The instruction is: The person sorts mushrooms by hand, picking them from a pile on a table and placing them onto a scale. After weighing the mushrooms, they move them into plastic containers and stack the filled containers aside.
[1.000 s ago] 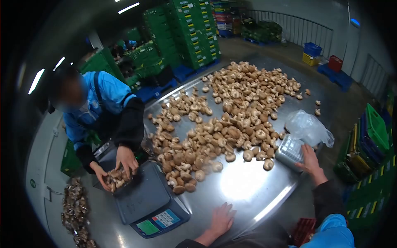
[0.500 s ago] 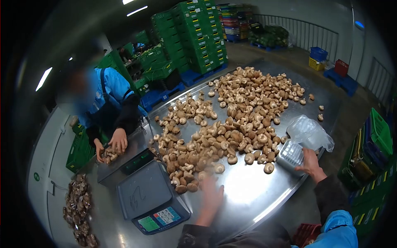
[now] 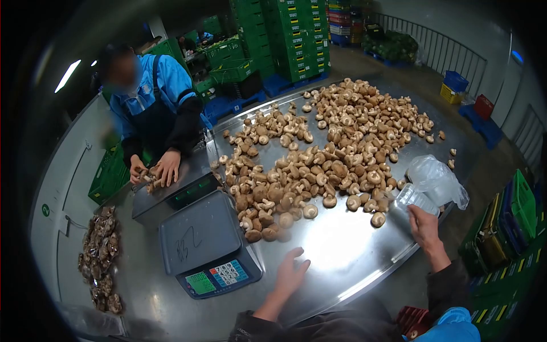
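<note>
My left hand (image 3: 292, 275) hovers over the bare near part of the metal table, fingers apart and nothing in them. Just beyond it lies the near edge of a wide heap of brown shiitake mushrooms (image 3: 319, 168); one mushroom (image 3: 286, 220) there is blurred. At the table's right side, my right hand (image 3: 424, 229) closes its fingers on the near edge of a clear plastic tray (image 3: 417, 199). Behind that tray sits a crumpled clear plastic bag (image 3: 436, 176). Left of my left hand stands a digital scale (image 3: 199, 231) with a bare platform and a lit green display.
Across the table on the left, a co-worker (image 3: 162, 97) handles mushrooms over another scale (image 3: 171, 191). Wrapped mushroom packs (image 3: 99, 259) line the far left. Green crates (image 3: 296, 40) are stacked behind, with more crates (image 3: 513, 239) at right beyond the table edge.
My left hand has drawn back from the mushroom heap toward me. My right hand stays at the clear tray, which now appears shifted or tilted. The view has turned slightly left.
</note>
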`<action>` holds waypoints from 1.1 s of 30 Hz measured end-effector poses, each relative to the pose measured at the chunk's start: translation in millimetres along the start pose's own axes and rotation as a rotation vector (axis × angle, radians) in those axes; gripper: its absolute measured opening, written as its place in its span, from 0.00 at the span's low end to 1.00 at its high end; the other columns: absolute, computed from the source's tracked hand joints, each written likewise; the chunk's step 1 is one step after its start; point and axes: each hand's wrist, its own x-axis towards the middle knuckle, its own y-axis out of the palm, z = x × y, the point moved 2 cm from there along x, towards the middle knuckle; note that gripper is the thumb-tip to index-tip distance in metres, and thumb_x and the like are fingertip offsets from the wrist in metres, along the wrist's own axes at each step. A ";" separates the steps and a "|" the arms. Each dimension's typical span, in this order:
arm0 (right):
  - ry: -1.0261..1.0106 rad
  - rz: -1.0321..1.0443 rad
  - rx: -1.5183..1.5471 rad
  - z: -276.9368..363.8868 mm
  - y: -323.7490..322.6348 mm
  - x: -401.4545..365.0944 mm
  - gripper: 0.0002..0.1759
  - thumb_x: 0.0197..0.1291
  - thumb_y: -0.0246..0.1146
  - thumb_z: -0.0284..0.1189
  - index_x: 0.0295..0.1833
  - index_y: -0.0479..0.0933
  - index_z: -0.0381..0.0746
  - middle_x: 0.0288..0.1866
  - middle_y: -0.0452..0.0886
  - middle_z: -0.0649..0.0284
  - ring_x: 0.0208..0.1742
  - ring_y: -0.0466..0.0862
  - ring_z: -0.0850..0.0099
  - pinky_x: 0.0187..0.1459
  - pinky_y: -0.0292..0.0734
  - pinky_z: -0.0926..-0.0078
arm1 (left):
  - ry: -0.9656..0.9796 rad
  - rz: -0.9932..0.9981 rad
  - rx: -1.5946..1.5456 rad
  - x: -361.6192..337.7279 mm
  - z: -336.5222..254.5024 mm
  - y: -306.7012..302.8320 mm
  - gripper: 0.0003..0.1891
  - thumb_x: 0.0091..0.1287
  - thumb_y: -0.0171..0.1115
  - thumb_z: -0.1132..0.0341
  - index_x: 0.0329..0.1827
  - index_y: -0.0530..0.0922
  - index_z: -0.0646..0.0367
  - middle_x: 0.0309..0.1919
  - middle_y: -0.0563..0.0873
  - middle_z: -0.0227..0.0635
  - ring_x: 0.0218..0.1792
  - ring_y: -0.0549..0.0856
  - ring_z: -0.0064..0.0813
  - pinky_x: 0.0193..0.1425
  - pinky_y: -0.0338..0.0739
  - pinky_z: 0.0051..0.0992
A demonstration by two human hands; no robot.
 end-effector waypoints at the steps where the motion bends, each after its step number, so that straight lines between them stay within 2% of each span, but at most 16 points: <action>1: 0.081 0.098 0.139 20.0 1.2 3.3 0.16 0.57 0.65 0.26 0.52 0.78 0.36 0.38 0.85 0.53 0.36 0.86 0.59 0.40 0.80 0.68 | -0.004 0.013 -0.129 3.1 -6.0 -0.8 0.22 0.66 0.64 0.66 0.61 0.71 0.63 0.55 0.81 0.44 0.53 0.82 0.35 0.59 0.75 0.30; 3: -0.002 0.243 0.530 57.0 22.2 6.8 0.13 0.62 0.61 0.26 0.52 0.79 0.37 0.32 0.86 0.56 0.29 0.86 0.66 0.35 0.80 0.74 | -0.002 0.015 -0.251 9.0 -18.9 5.5 0.21 0.67 0.62 0.65 0.61 0.71 0.63 0.53 0.82 0.45 0.48 0.84 0.34 0.51 0.79 0.29; 5: 0.052 0.669 0.738 86.9 52.8 0.6 0.14 0.63 0.60 0.26 0.54 0.78 0.37 0.33 0.86 0.58 0.29 0.86 0.73 0.34 0.80 0.74 | -0.028 0.031 -0.385 13.4 -22.9 9.7 0.20 0.69 0.61 0.64 0.60 0.71 0.64 0.51 0.83 0.47 0.44 0.86 0.33 0.44 0.82 0.28; 7: 0.039 0.865 0.711 113.1 80.0 -7.3 0.14 0.63 0.61 0.27 0.54 0.78 0.35 0.31 0.86 0.61 0.26 0.84 0.76 0.32 0.79 0.74 | -0.430 0.458 -0.560 11.6 -5.5 11.8 0.17 0.71 0.58 0.65 0.57 0.70 0.66 0.41 0.86 0.48 0.27 0.86 0.29 0.27 0.80 0.22; 8: 0.120 0.875 0.809 112.5 97.6 -12.7 0.17 0.63 0.61 0.27 0.57 0.76 0.35 0.31 0.85 0.60 0.25 0.84 0.75 0.30 0.79 0.75 | -0.362 0.426 -0.599 2.8 3.9 23.8 0.15 0.72 0.54 0.66 0.56 0.69 0.67 0.34 0.86 0.46 0.18 0.82 0.27 0.18 0.74 0.22; 10: 0.225 0.896 0.902 101.9 135.7 -31.4 0.19 0.63 0.61 0.27 0.59 0.74 0.35 0.32 0.85 0.59 0.24 0.84 0.75 0.29 0.78 0.75 | -0.468 0.329 -0.647 -8.0 31.4 8.5 0.13 0.74 0.53 0.67 0.55 0.69 0.67 0.34 0.86 0.48 0.17 0.83 0.29 0.18 0.74 0.22; 12: 0.619 0.738 1.136 92.4 167.3 -54.5 0.26 0.62 0.62 0.27 0.66 0.68 0.35 0.32 0.84 0.57 0.23 0.83 0.73 0.25 0.78 0.76 | -0.547 0.214 -0.681 -11.8 48.5 -2.5 0.12 0.75 0.51 0.67 0.54 0.69 0.67 0.34 0.85 0.49 0.17 0.83 0.32 0.17 0.75 0.23; 13: 0.662 0.835 1.031 99.1 168.6 -58.3 0.29 0.63 0.59 0.26 0.69 0.63 0.34 0.33 0.84 0.54 0.22 0.83 0.71 0.23 0.78 0.75 | -0.642 0.118 -0.678 -17.7 55.8 -4.9 0.12 0.75 0.51 0.67 0.54 0.69 0.68 0.34 0.85 0.50 0.17 0.83 0.32 0.17 0.75 0.23; 15: 0.728 0.939 1.038 118.2 181.1 -71.4 0.27 0.63 0.55 0.24 0.68 0.63 0.34 0.33 0.84 0.54 0.21 0.82 0.70 0.22 0.78 0.74 | -0.741 0.024 -0.674 -23.8 65.7 -7.3 0.13 0.75 0.50 0.68 0.54 0.68 0.69 0.35 0.85 0.51 0.18 0.82 0.31 0.18 0.76 0.23; 18: 0.686 0.887 0.898 147.0 190.8 -54.4 0.26 0.62 0.51 0.22 0.67 0.65 0.32 0.32 0.84 0.52 0.22 0.83 0.70 0.24 0.78 0.74 | -0.928 -0.101 -0.860 -29.0 77.1 -8.1 0.13 0.71 0.51 0.73 0.56 0.66 0.68 0.37 0.84 0.54 0.19 0.82 0.35 0.18 0.75 0.27; 20: 0.665 0.842 0.849 159.7 213.7 -42.3 0.25 0.62 0.51 0.21 0.66 0.66 0.31 0.32 0.84 0.52 0.23 0.83 0.70 0.25 0.78 0.74 | -0.884 -0.370 -1.081 -27.0 83.5 -12.3 0.15 0.69 0.52 0.76 0.57 0.64 0.67 0.38 0.83 0.58 0.21 0.83 0.38 0.19 0.74 0.27; 24: 0.536 0.655 0.776 172.5 246.3 7.4 0.22 0.60 0.52 0.21 0.61 0.72 0.31 0.32 0.83 0.49 0.26 0.85 0.66 0.32 0.80 0.68 | -0.785 -0.468 -1.000 18.7 108.8 -15.9 0.17 0.68 0.52 0.78 0.58 0.62 0.66 0.39 0.83 0.60 0.19 0.81 0.35 0.17 0.71 0.23; 27: 0.637 0.601 0.840 164.2 271.3 44.7 0.21 0.60 0.52 0.21 0.59 0.74 0.31 0.30 0.84 0.49 0.28 0.86 0.65 0.34 0.80 0.67 | -0.688 -0.400 -0.982 96.0 117.9 -15.3 0.13 0.67 0.51 0.78 0.54 0.67 0.66 0.28 0.81 0.46 0.16 0.79 0.30 0.15 0.68 0.22; 29: 0.667 0.469 0.816 155.1 276.0 82.2 0.20 0.62 0.51 0.23 0.60 0.73 0.31 0.28 0.84 0.51 0.24 0.84 0.67 0.28 0.78 0.69 | -0.661 -0.341 -0.897 149.0 115.6 -11.1 0.09 0.67 0.47 0.79 0.49 0.72 0.66 0.21 0.74 0.33 0.15 0.77 0.26 0.13 0.65 0.23; 31: 0.667 0.336 0.904 149.9 296.3 107.8 0.18 0.66 0.47 0.22 0.58 0.71 0.28 0.22 0.80 0.55 0.13 0.77 0.71 0.17 0.74 0.72 | -0.625 -0.355 -0.905 188.6 120.5 -4.7 0.09 0.68 0.46 0.79 0.49 0.71 0.67 0.22 0.76 0.36 0.14 0.77 0.27 0.12 0.65 0.23; 33: 0.656 0.257 0.902 150.1 318.8 119.8 0.18 0.67 0.47 0.23 0.59 0.71 0.29 0.22 0.79 0.57 0.13 0.75 0.73 0.17 0.72 0.74 | -0.527 -0.378 -0.727 215.6 127.6 -4.5 0.09 0.69 0.45 0.79 0.48 0.71 0.69 0.24 0.79 0.40 0.14 0.78 0.29 0.12 0.65 0.22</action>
